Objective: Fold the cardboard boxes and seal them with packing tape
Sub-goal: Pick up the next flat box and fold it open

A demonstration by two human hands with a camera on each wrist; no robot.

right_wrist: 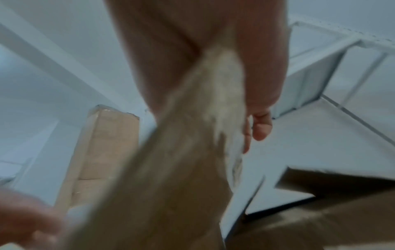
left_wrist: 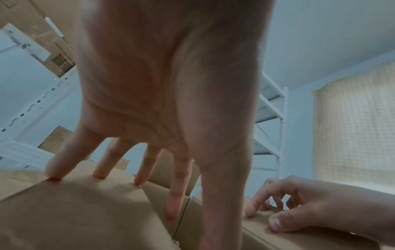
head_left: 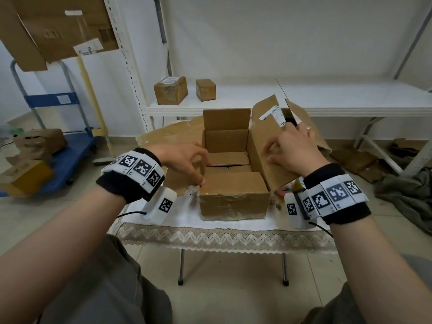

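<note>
While both hands work at its rim, the scene reads as follows.

Cardboard box (head_left: 233, 197): open-topped, standing on the tabletop (head_left: 210, 220); far flap upright, near flap folded inward and lying almost level over the opening; shiny tape on its front wall.

Near flap (head_left: 235, 183): flat brown panel at the front of the opening, covering about the front half of it.

Right flap (head_left: 268, 148): standing steeply at the box's right side, leaning outward; a white label is stuck near its top edge.

Left hand (head_left: 184, 160): fingers spread and only slightly bent, closed round nothing; in the left wrist view four fingertips (left_wrist: 53, 175) press down on cardboard, and in the head view the thumb touches the near flap's left corner.

Right hand (head_left: 292, 148): curled over the right flap, fingers on its outer face and thumb towards the box's inside; the right wrist view is blurred but shows cardboard running between palm and fingers.

Tabletop: small folding table covered with a white cloth with a lace border.

Second box (head_left: 292, 113): open, labelled, directly behind the right flap.

Shelf (head_left: 327, 99): white, behind the table, bearing two small taped parcels (head_left: 170, 90).

Trolley (head_left: 70, 150): blue, on the floor at far left, loaded with cartons.
</note>
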